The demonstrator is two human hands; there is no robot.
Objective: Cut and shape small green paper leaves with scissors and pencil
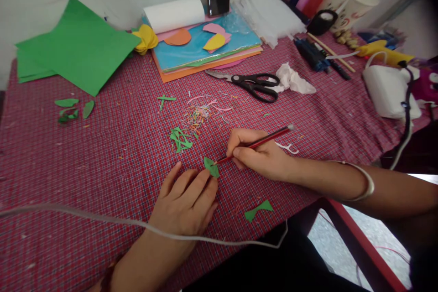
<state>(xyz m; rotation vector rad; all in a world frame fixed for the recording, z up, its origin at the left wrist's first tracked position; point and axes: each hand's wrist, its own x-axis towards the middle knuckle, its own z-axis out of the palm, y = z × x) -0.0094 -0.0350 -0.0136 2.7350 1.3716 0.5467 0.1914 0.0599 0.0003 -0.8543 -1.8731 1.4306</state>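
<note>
My right hand (255, 153) grips a red pencil (270, 138), its tip touching a small green paper leaf (211, 167) on the red checked tablecloth (102, 159). My left hand (186, 200) lies flat beside it, fingertips pressing the leaf's near edge. Another green cut-out (258, 210) lies near the table's front edge, just right of my left hand. A bangle (365, 182) circles my right wrist.
Green scraps (180, 139) and thin paper slivers (200, 112) lie beyond my hands. Black scissors (255, 85), crumpled tissue (292, 80), a stack of coloured sheets (208, 50), green paper (77, 48), a white roll (174, 13), cups (354, 9) and a white cord (102, 219) surround them.
</note>
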